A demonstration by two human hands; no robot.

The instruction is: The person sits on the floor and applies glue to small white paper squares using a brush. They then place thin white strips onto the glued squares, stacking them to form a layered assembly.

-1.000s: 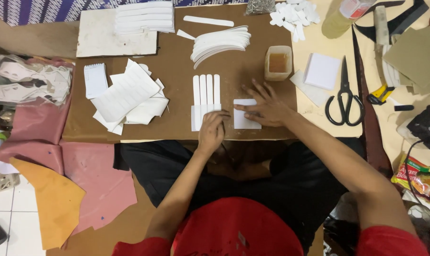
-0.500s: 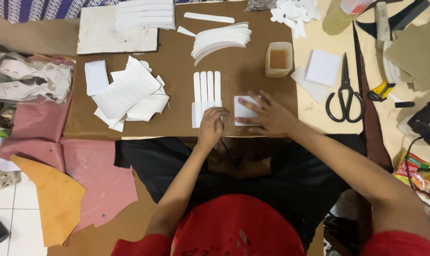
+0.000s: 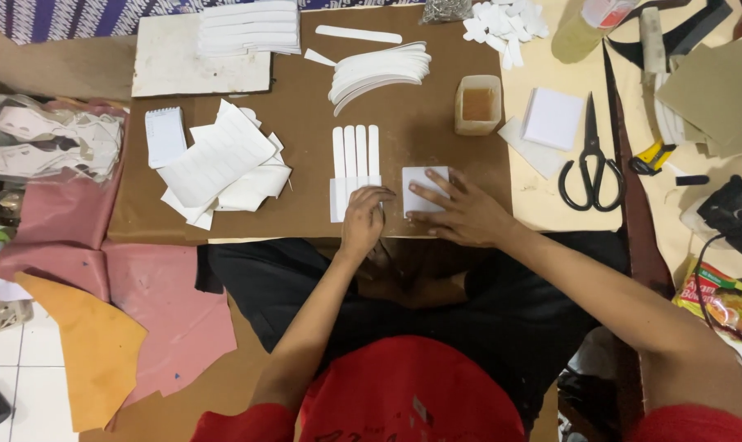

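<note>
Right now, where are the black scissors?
In the head view, the black scissors lie on the cream sheet right of the brown board, beyond the right hand.

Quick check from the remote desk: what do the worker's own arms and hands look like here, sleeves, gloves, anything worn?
Both hands, the left hand and the right hand, are bare, with no gloves. No rings, watch or bracelets show. Forearms are uncovered to above the elbows. Red short sleeves show at the upper arms, part of a red top. No cables or markings on the arms.

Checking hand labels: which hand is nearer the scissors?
Right. The right hand lies on a white square, left of the scissors. The left hand sits farther left, on the white strips.
</note>
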